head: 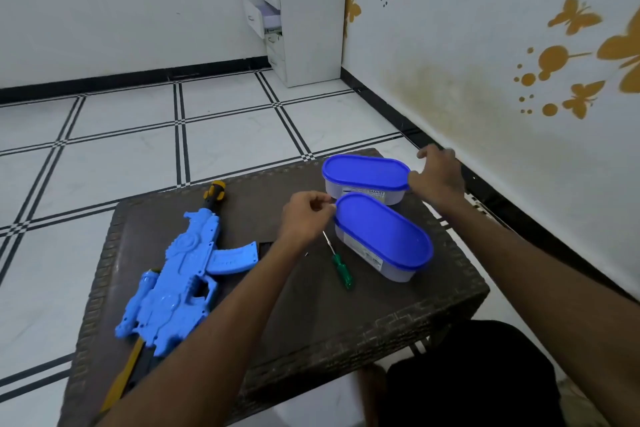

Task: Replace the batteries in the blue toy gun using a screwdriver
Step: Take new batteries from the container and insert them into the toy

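Fingers of the left hand curl up at the near box's far end, right by the rim of its blue lid. It looks like they pinch the lid edge, but I cannot tell for sure. The right hand rests against the right end of the far box, fingers bent around its lid rim.

Both boxes sit at the far right corner of the table, touching each other. The toy gun lies along the left edge of the table, flat on its side. Nobody touches it. The screwdriver lies in the middle of the table, between the gun and the near box, with its green handle toward the person.

I think the gun is hard, hollow plastic, so it should be light and stiff. It is long and bumpy, so holding the fat middle body would keep it steady. The thin front tip could snap if pushed. The screwdriver is small and smooth, so it may roll. Grab it by the green handle. The lids look bendy and may pop off suddenly.
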